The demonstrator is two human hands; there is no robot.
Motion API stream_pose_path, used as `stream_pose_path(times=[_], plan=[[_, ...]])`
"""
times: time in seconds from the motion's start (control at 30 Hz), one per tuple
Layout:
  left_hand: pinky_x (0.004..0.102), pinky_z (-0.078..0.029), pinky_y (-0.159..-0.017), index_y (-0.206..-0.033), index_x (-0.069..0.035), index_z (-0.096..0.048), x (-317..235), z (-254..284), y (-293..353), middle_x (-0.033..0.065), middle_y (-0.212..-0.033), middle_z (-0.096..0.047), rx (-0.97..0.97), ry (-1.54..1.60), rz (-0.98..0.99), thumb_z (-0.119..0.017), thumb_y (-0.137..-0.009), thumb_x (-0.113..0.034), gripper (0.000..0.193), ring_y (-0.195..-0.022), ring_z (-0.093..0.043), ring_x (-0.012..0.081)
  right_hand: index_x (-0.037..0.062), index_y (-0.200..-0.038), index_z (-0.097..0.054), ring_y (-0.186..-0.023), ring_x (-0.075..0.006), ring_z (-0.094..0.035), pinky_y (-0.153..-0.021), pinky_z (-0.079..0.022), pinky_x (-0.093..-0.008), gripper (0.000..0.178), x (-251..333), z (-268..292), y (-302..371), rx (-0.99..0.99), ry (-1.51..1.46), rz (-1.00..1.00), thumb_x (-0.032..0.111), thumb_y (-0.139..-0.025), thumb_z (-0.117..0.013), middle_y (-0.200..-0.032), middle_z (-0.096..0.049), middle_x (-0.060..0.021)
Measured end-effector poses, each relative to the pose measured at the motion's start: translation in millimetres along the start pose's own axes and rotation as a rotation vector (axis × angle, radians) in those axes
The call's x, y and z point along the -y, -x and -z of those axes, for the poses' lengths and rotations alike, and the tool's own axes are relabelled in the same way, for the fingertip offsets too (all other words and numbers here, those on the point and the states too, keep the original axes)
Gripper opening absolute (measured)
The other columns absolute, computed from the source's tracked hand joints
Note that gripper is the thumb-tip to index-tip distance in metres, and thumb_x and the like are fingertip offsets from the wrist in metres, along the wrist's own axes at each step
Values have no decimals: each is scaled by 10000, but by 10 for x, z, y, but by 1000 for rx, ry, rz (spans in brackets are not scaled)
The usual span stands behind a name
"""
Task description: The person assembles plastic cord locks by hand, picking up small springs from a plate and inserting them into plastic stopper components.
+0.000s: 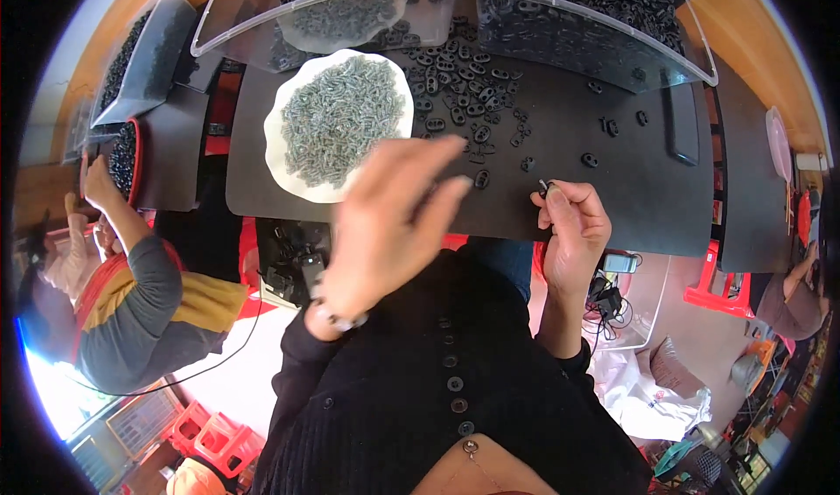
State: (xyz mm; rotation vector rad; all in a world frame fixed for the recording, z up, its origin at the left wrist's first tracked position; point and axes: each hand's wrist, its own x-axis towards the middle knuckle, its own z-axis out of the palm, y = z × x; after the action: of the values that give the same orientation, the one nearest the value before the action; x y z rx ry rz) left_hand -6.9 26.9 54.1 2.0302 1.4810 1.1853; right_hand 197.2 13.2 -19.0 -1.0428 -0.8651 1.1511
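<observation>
The right hand (573, 233) pinches a small dark part (544, 189) with a pale tip between thumb and forefinger above the counter (577, 132); the blurred left hand (381, 224) has thumb and forefinger spread apart. Left of those spread fingers, silvery springs (341, 115) fill a white scalloped plate (275, 136); beyond them lie black two-hole cord locks (475, 108), with clear bins (577, 49) farther off.
</observation>
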Motion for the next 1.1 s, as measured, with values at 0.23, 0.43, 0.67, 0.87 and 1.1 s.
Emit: stream_pose_path(times=[0.23, 0.43, 0.67, 0.87, 1.1], plan=[[371, -498, -713, -1100, 5, -615, 258, -505, 107, 126, -1010, -525, 241, -19, -23, -704, -773, -53, 344, -796, -597, 265, -20, -960, -624, -689, -76, -587, -592, -417, -193, 114, 58, -5, 22, 3, 3, -55, 72, -895, -642, -827, -673, -84], [349, -497, -699, -1062, 4, -647, 304, -539, 129, 138, -987, -563, 266, 17, -17, -700, -758, -11, 309, -812, -617, 287, -17, -960, -621, -701, -80, -597, -604, -427, -193, 103, 59, -34, 38, 17, 32, -61, 65, -900, -637, -812, -658, -66], [334, -502, -663, -1033, -14, -670, 353, -543, 153, 121, -957, -591, 238, 37, -27, -715, -763, -29, 275, -773, -624, 275, -15, -952, -619, -707, -82, -602, -616, -440, -195, 100, 43, -44, 35, 30, 41, -49, 69, -901, -637, -781, -637, -42], [320, -507, -640, -1040, -3, -667, 305, -463, 157, 125, -963, -592, 259, 86, 49, -729, -762, -55, 289, -730, -620, 257, -11, -951, -619, -708, -79, -605, -600, -433, -193, 108, 31, -39, 22, 23, 68, -51, 81, -901, -641, -819, -662, -64], [328, -510, -638, -1037, -5, -664, 285, -416, 202, 130, -935, -604, 278, -9, 34, -739, -753, -85, 304, -722, -621, 266, -7, -959, -620, -703, -71, -601, -592, -425, -188, 119, 19, -50, 18, 6, 104, -34, 95, -902, -643, -822, -678, -79]])
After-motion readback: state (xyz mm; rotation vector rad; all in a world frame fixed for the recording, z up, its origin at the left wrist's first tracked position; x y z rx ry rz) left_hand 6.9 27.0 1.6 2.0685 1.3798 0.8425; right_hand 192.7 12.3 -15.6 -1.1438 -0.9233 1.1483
